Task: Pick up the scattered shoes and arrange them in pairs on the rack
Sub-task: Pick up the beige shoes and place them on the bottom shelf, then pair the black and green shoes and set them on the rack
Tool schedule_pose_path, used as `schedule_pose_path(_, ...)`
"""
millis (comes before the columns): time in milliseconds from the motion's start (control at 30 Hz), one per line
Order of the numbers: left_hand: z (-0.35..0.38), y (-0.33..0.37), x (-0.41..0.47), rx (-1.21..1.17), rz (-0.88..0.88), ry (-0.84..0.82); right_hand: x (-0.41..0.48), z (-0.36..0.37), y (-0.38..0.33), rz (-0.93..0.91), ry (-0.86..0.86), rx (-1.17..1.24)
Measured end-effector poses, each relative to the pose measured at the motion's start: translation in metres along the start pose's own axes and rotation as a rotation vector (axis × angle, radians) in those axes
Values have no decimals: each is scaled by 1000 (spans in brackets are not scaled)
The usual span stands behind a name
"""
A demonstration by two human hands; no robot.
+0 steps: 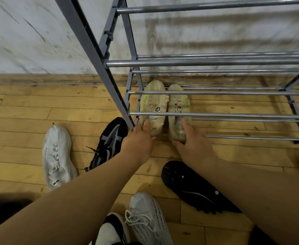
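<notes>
With left hand and right hand flat-fingered against the heels, gripping nothing, push the cream sneaker pair, lying at the left end of the rack's lowest tier, evenly inward. Align heels side by side; seat soles across the bars.

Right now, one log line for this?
left hand: touches left cream shoe | right hand: touches right cream shoe | both on rack bottom tier
</notes>
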State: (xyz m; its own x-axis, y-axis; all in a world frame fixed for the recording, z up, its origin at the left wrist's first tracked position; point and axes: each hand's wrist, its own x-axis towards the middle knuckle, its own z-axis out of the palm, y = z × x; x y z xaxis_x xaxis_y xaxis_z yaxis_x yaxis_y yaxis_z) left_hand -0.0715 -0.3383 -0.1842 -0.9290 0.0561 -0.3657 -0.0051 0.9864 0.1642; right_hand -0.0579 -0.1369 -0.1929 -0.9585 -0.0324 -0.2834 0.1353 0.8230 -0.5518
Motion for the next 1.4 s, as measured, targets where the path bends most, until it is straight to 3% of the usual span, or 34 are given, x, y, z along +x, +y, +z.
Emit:
schedule_pose_path(200,0,-2,-4,-26,20,-38,-10,-9,1,-139,-135,3)
schedule_pose_path(333,9,-7,-38,-196,59,-50,-51,-33,38,-176,-205,-74)
schedule_pose_path(467,42,3,-84,-455,93,-312,-96,-38,93,-192,-445,-445)
schedule_pose_path(567,56,13,-100,-530,196,-461,-107,-32,110,-229,-444,-582)
schedule_pose_path(667,52,15,-103,-558,200,-432,-104,-38,97,-202,-457,-448)
schedule_pose_path(800,29,4,-108,-624,144,-275,-93,-71,69,22,-552,124)
schedule_pose_path(900,16,-8,-113,-644,88,-176,-80,-92,59,207,-559,395)
schedule_pose_path(1033,29,-7,-123,-687,-27,-219,-68,-89,56,421,-609,574)
schedule_pose_path(1167,51,-7,-121,-661,-190,-237,-67,-81,73,582,-511,665)
schedule_pose_path(1267,51,-10,-113,-661,-219,-237,-74,-79,95,425,-448,449)
schedule_pose_path(1400,56,-11,-108,-454,19,-297,-98,-66,115,102,-477,-63)
